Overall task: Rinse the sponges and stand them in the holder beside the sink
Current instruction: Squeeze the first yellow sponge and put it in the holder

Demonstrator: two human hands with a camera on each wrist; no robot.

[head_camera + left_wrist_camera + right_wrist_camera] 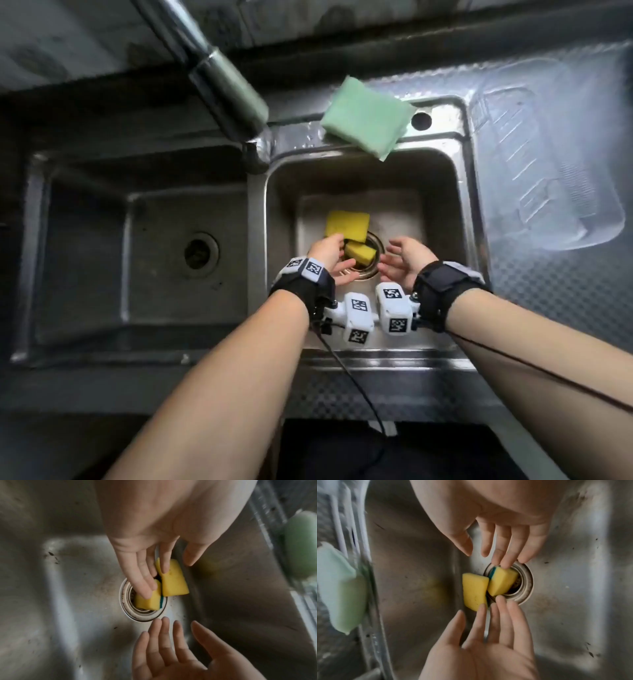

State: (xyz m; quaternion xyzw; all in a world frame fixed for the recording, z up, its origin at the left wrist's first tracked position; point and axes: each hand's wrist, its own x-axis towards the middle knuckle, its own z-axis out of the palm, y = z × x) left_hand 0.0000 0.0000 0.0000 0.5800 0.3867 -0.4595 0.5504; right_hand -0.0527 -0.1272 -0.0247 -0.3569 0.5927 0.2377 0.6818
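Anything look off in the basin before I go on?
Yes. One yellow sponge sits tilted in the open drain, partly sunk rather than flat on the floor; the other sponge lies beside it. The green cloth overhangs the rim.

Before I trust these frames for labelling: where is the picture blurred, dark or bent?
Head view: left basin dark, faucet blurred close up, sink edges bowed. Left wrist view: green sponge smeared at the edge, yellow sponges fairly sharp. Right wrist view: rim streaked, basin walls soft.

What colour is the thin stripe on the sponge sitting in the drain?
Blue-green, on the sponge; the right wrist view shows it best.
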